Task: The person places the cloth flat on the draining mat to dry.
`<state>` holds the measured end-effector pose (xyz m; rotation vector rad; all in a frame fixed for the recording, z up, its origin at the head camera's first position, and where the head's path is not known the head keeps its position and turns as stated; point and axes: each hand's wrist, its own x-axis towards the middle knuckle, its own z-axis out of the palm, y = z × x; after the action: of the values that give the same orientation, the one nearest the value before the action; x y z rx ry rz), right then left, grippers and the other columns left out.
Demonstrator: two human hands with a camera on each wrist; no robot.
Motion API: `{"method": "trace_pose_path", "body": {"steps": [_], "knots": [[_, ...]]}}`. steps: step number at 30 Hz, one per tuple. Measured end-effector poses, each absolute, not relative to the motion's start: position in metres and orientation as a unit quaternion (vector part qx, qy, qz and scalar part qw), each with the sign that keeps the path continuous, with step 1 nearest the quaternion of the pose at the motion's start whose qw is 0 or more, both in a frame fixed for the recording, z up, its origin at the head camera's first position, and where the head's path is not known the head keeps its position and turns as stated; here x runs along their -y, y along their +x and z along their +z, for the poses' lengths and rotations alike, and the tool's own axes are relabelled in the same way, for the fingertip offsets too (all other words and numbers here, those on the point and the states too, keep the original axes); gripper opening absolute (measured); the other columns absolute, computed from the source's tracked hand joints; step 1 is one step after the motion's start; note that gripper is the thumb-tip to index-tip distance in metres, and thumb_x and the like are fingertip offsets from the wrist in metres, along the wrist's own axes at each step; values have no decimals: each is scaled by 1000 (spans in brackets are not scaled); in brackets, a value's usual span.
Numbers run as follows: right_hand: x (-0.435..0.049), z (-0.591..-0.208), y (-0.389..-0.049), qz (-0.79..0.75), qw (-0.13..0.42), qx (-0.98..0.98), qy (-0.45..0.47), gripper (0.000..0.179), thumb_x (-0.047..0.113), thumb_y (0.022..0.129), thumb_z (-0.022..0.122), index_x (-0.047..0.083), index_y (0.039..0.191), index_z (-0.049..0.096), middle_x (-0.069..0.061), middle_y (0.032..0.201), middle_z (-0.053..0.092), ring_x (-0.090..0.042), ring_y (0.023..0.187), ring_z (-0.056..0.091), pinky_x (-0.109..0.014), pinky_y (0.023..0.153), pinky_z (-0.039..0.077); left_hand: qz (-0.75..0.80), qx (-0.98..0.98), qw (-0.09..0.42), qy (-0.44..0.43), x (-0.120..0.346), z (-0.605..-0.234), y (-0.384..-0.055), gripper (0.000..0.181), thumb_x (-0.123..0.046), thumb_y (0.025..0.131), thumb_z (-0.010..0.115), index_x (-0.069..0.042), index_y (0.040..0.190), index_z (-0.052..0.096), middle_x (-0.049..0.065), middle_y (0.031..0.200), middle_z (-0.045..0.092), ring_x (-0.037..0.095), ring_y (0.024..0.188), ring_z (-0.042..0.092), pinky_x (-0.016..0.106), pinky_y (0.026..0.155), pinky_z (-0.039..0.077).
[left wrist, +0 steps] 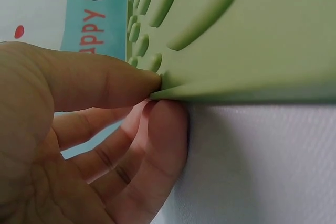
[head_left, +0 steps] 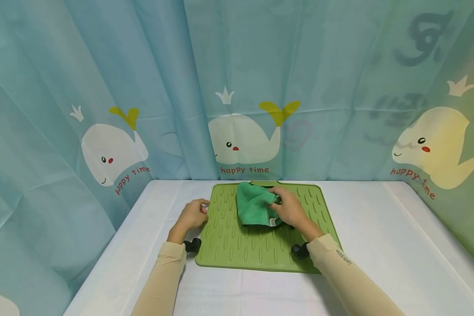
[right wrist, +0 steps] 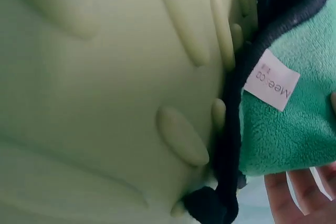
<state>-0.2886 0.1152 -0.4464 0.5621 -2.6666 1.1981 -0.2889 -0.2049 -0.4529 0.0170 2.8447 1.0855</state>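
Observation:
A green ribbed silicone drying mat (head_left: 237, 256) lies on the white table. At its left edge my left hand (head_left: 191, 215) pinches the rim; in the left wrist view the thumb (left wrist: 115, 82) is on top and a fingertip underneath. On the mat's upper middle sits a bunched green cleaning cloth (head_left: 253, 206) with dark edging. My right hand (head_left: 290, 206) grips this cloth at its right side. Up close in the right wrist view, the cloth (right wrist: 289, 135) shows a white label (right wrist: 273, 80), and several fingers (right wrist: 299, 192) are partly hidden behind it.
A blue curtain (head_left: 324, 87) printed with whales hangs right behind the table's far edge. White tabletop (head_left: 379, 232) extends on both sides of the mat. Black wrist devices (head_left: 300, 251) are worn at both sleeves, low over the mat's lower part and left edge.

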Motion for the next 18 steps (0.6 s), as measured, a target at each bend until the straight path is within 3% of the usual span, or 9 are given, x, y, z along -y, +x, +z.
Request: {"method": "trace_pose_path", "body": {"steps": [14, 18], "knots": [[-129, -439, -280, 428, 26, 874, 229, 47, 8, 97, 68, 1, 141, 52, -22, 135, 56, -33, 107, 61, -46, 85, 53, 342, -938, 50, 8, 205, -451, -289, 50, -5, 91, 67, -1, 140, 59, 5, 89, 62, 12, 57, 54, 27, 56, 46], [-140, -436, -274, 446, -2, 867, 221, 56, 14, 99, 68, 1, 147, 43, -25, 142, 50, -39, 116, 59, -51, 93, 52, 327, -943, 46, 29, 203, -447, -288, 47, -9, 93, 69, -1, 138, 60, 7, 91, 61, 15, 61, 53, 29, 60, 47]]}}
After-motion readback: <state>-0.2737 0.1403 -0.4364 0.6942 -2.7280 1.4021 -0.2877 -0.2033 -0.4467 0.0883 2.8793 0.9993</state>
